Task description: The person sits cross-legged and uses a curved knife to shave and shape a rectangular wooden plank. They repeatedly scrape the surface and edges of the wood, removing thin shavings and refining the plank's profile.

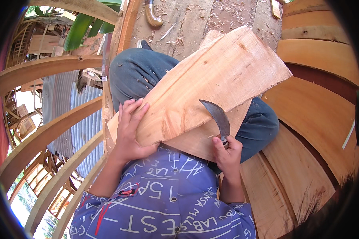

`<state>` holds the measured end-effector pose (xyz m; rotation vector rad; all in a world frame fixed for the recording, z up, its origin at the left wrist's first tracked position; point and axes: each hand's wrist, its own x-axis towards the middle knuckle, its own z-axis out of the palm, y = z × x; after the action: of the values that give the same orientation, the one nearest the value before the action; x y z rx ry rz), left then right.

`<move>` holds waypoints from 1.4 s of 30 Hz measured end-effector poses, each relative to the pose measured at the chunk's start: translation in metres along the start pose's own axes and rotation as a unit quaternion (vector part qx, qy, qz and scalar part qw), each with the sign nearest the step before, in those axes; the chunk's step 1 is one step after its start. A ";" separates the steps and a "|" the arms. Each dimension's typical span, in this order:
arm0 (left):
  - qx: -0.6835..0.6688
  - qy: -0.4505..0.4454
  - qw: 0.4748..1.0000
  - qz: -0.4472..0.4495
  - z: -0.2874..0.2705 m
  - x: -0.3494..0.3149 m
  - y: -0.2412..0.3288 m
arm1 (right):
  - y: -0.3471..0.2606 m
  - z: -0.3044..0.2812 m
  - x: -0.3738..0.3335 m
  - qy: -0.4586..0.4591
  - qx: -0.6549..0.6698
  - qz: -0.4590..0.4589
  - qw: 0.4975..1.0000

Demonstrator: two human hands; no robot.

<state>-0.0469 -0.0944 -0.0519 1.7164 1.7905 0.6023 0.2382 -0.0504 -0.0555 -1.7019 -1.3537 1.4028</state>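
A broad pale wooden board [211,75] lies slanted across my lap, its far end up to the right. Beneath it another wooden board [199,139] shows along the near right side. My left hand [131,129] lies on the near left end of the upper board, fingers stretched over its face and thumb at the near edge. In my right hand [228,153] is a curved knife [219,117], the fingers wrapped round its handle. The dark hooked blade points up and left, over the upper board's near right edge. Most of the handle is hidden in the fist.
Wood shavings lie over the plank floor [187,24] ahead. A curved wooden handle [152,16] rests there, partly cut off by the frame. Wooden railings [48,67] run along the left, with corrugated metal sheets [73,115] beyond. Wide planks [307,111] line the right side.
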 end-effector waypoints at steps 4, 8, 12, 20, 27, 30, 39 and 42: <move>-0.018 -0.003 1.000 -0.012 -0.001 -0.008 -0.005 | -0.013 -0.047 0.039 0.264 0.146 0.052 0.952; -0.008 -0.016 1.000 -0.017 -0.011 -0.005 -0.003 | -0.017 -0.061 0.016 0.037 0.173 0.028 0.984; -0.028 -0.008 1.000 -0.010 -0.011 -0.007 -0.004 | -0.007 -0.034 0.002 -0.270 0.119 0.166 0.941; -0.050 -0.021 0.998 -0.016 -0.008 -0.017 -0.011 | 0.036 -0.032 0.034 0.245 0.108 -0.039 0.963; -0.031 0.004 0.999 0.003 -0.004 -0.011 -0.006 | -0.005 -0.061 0.013 0.022 0.124 0.033 0.992; -0.032 0.010 0.999 -0.001 -0.004 -0.011 -0.005 | 0.001 -0.028 0.005 -0.219 0.041 0.095 0.970; -0.028 0.015 0.999 -0.010 -0.009 -0.022 -0.009 | -0.001 -0.087 0.031 0.237 0.278 -0.007 0.931; -0.014 0.006 1.000 -0.007 -0.007 -0.015 -0.008 | -0.014 -0.057 0.010 0.012 0.220 0.096 0.971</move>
<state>-0.0578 -0.1093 -0.0504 1.6841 1.7926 0.6302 0.2859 -0.0265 -0.0297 -1.5688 -0.7975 1.6370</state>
